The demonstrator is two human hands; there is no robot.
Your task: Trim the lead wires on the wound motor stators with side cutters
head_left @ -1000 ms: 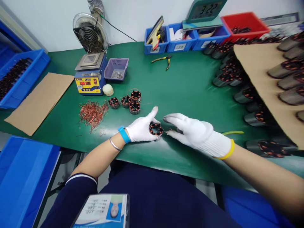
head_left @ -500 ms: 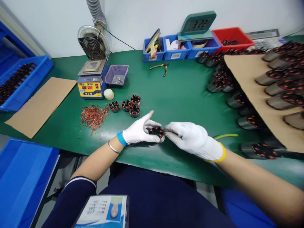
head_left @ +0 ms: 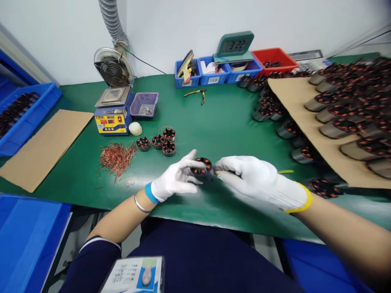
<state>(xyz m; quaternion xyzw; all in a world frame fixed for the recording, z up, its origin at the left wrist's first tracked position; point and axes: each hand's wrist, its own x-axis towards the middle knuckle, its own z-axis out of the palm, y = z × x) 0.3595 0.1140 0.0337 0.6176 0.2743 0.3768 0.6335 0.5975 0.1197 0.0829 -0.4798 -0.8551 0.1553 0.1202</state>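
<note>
A motor stator, a dark ring with copper windings, is between my two gloved hands above the green bench. My left hand lies at its left side with fingers spread; the fingertips meet the ring and the thumb stands away from it. My right hand pinches at the ring's right edge, thumb and fingers pressed together; motion blurs the exact contact. To the left stand several more stators, some with thin loose wires. Beside them is a pile of copper wire clippings.
A solder pot unit with a fan and a purple tray stand at the back left. Pliers lie before blue bins and a red bin. Many stators crowd the right, on cardboard.
My left thumb and fingers have spread away from the stator, which has turned and shifted slightly toward my right hand. The camera view has shifted a little.
</note>
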